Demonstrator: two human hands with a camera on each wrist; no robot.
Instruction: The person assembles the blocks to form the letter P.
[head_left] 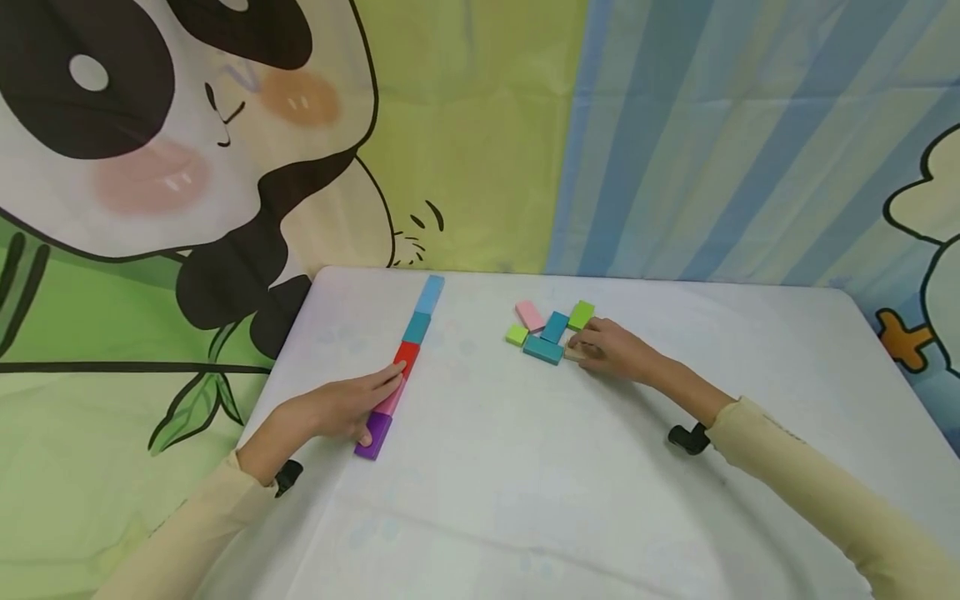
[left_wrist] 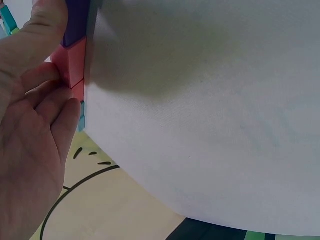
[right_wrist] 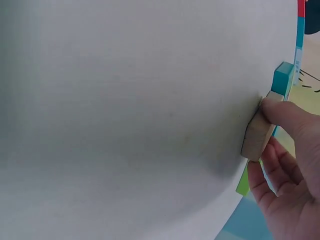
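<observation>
The left hand (head_left: 339, 408) lies with straight fingers along a row of 5 blocks (head_left: 405, 362) on the white table (head_left: 525, 500), touching its purple block (head_left: 373, 436), pink block (head_left: 391, 398) and red block (head_left: 406, 357). Farther off, the right hand (head_left: 611, 350) pinches a beige block (right_wrist: 256, 134) between thumb and fingers, just beside a loose cluster of 2 teal blocks (head_left: 547, 340), 2 green blocks (head_left: 581, 314) and 1 pink piece (head_left: 530, 316).

The left hand (left_wrist: 30, 135) rests against the pink block (left_wrist: 72, 62), thumb on the purple block (left_wrist: 77, 20).

Both arms wear long, pale cream fabric sleeves (head_left: 817, 492) ending at the wrists; a small black wrist-mounted device (head_left: 688, 437) sits beside each cuff.
</observation>
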